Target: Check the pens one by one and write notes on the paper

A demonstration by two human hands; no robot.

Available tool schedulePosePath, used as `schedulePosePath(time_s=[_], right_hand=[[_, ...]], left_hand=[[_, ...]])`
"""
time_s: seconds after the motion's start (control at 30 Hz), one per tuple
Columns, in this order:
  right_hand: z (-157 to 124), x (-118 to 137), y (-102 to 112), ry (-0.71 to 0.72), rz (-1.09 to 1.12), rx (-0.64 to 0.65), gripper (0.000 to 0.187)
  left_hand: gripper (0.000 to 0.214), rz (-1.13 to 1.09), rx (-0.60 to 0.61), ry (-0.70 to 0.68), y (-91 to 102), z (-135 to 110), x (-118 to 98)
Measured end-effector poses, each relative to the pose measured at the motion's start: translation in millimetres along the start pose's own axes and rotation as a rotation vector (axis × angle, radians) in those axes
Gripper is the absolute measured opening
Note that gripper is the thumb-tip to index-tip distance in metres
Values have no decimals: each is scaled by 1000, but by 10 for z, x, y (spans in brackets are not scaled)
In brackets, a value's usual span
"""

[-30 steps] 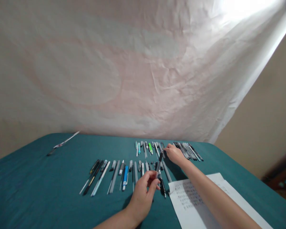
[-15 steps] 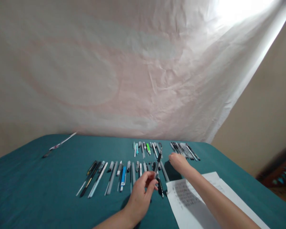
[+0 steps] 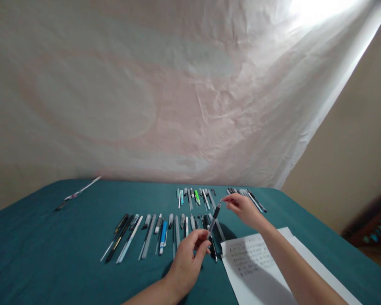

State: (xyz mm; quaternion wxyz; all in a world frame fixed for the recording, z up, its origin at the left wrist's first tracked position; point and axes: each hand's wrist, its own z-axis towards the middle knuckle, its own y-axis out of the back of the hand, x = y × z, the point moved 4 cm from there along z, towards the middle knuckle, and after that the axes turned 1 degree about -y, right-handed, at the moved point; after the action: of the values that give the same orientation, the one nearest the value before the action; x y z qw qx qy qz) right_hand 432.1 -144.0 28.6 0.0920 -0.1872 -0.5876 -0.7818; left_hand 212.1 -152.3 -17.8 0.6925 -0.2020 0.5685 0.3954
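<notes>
A pen with a clear barrel and black grip [image 3: 214, 217] stands tilted in my left hand [image 3: 190, 252], its tip pointing up and away. The thumb and fingers of that hand are closed around the barrel's lower end. My right hand [image 3: 243, 209] pinches at the pen's upper tip, fingertips together; any small part between them is too small to make out. Beneath the left hand lies a black pen [image 3: 213, 248] on the table, partly hidden. Several pen parts lie in a row to the left, among them a blue pen [image 3: 163, 238].
Handwritten paper sheets [image 3: 250, 264] lie under my right forearm. Farther back are a group of pen parts with a green one [image 3: 197, 198] and a bundle of pens [image 3: 255, 201]. A long thin item [image 3: 79, 192] lies far left on the green tablecloth [image 3: 51, 250].
My right hand has come left and slightly up from the table to the pen's tip, and its fingers now pinch there. The left hand has stayed nearly still, the pen tilting slightly right.
</notes>
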Motion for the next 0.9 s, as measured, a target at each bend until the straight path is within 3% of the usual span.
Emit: schedulePosePath(time_s=[0.1,0.2,0.4,0.9], right_hand=[[-84,195,302,62,636,-101,27],[-185,374,464,62,907,-134,28],[-267,566,484,64,963,-120,30],[-259,590,346,94,949,39,30]], left_hand=[[20,14,9,-10,-12,0,3],[20,23,12,-23,-19,-2,3],[19,37,32,-25,-20,0,-25],[20,27,22,-19,-10,3,-66]])
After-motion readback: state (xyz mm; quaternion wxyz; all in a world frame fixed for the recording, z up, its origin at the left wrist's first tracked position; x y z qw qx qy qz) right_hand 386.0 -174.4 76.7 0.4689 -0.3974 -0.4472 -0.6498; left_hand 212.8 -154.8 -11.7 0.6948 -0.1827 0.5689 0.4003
